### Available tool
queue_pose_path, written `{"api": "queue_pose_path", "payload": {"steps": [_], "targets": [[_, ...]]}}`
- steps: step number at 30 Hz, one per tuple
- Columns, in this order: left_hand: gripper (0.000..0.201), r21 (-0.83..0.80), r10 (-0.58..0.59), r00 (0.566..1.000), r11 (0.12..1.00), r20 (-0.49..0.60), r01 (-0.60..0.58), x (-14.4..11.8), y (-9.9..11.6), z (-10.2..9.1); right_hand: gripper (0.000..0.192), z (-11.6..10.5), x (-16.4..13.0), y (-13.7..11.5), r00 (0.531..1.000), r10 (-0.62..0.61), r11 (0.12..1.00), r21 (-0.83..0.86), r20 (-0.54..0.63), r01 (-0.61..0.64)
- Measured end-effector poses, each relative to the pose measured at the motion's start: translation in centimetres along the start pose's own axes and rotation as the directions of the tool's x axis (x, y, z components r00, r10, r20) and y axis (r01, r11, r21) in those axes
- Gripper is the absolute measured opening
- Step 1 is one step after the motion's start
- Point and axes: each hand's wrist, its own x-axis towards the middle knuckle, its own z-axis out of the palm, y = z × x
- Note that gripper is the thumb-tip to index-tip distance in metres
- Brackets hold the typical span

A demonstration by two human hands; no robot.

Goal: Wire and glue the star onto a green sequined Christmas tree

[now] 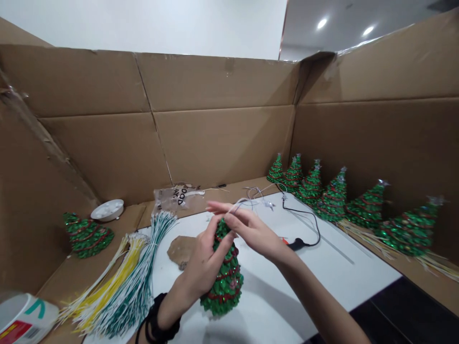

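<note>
Left hand [205,255] wrapped around the upper part of a green tinsel-like Christmas tree with red garlands [224,291], fingers and thumb closed on it. Black band [161,317] on that wrist.

Right hand [260,234] at the tree's tip, palm down, fingers stretched out flat, thumb next to the tip. Thin pale wire [237,204] loops up by its fingers; can't tell if it's pinched or just touching.

Tree is front and centre over the white worktop [279,315], roughly upright, slight lean. Can't tell if the base touches down.

Beyond the hands: small silver star [268,204] lying near more loops of thin wire. Right of the right hand: black-handled tool [297,244], black cord running back from it. Just left of the left hand: brown flat irregular piece [181,249], partly covered by the hand.

Left side: bundles of green-and-white strands [138,282] and yellow-and-white strands [113,277], white plastic tub [39,317] near the corner, another green tree [88,236], shallow white bowl [107,210]. Clear bag with black lettering [172,198] at the back.

Right side: row of similar star-topped green trees [333,198] along the cardboard wall [387,138], pale strands [376,241] by the nearer ones.
</note>
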Motion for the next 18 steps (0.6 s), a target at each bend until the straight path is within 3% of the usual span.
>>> {"api": "queue_pose_path", "payload": {"steps": [3,5,8,10,14,18], "targets": [[0.025,-0.004,0.002,1.0,1.0,0.004,-0.002,0.1,0.6,-0.2,0.061,0.2,0.1,0.4,0.992,0.114,0.956,0.277,-0.045,-0.098],[0.025,-0.004,-0.009,1.0,1.0,0.011,0.009,0.1,0.7,-0.3,0.059,0.3,0.3,0.5,0.992,0.077,0.927,0.373,-0.095,-0.036],[0.028,0.008,-0.028,1.0,1.0,0.008,0.028,0.1,0.7,-0.5,0.045,0.2,0.6,0.2,0.989,-0.095,0.981,0.16,-0.11,0.112],[0.032,0.034,-0.023,1.0,0.999,0.006,0.023,0.1,0.8,-0.7,0.042,0.0,0.8,-0.1,0.991,-0.134,0.989,-0.066,-0.001,0.133],[0.042,0.033,-0.01,1.0,0.999,0.029,0.009,0.1,0.7,-1.2,0.049,0.0,1.6,-0.7,0.987,-0.097,0.95,-0.283,0.131,0.131],[0.038,-0.132,0.001,1.0,0.991,-0.001,-0.001,0.2,0.5,-1.4,0.056,0.0,2.6,-1.3,0.961,0.012,0.936,-0.342,0.277,0.087]]}}
